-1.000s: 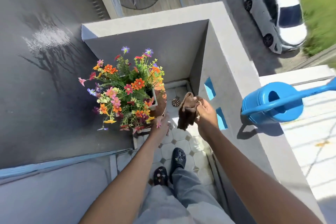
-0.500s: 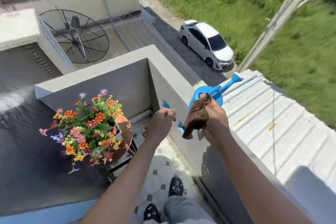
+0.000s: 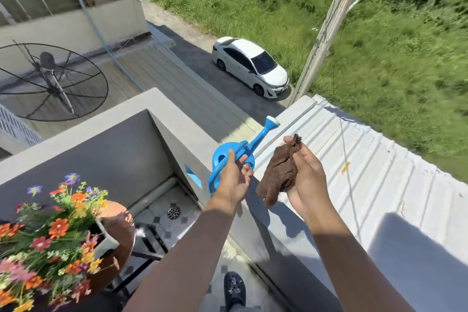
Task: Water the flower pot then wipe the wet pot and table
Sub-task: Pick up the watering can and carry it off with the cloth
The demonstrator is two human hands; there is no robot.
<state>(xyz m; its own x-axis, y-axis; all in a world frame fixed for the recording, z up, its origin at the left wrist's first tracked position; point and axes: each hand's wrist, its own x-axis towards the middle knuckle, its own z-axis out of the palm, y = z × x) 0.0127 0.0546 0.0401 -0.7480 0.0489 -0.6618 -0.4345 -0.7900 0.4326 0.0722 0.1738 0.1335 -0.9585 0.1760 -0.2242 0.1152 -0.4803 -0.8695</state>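
Head view, left to right. Flower pot [image 3: 105,240] on table [image 3: 121,223] sits low and well left of both hands, partly cut off by the frame edge. Left hand [image 3: 234,180] is open, fingers spread, just short of the can [image 3: 235,159] handle; the can lies directly beyond it on the ledge [image 3: 263,230], spout running up and right. Left hand is the nearer. Right hand [image 3: 307,180] grips the cloth [image 3: 279,175]. Can's base is hidden behind the left hand; contact cannot be confirmed.
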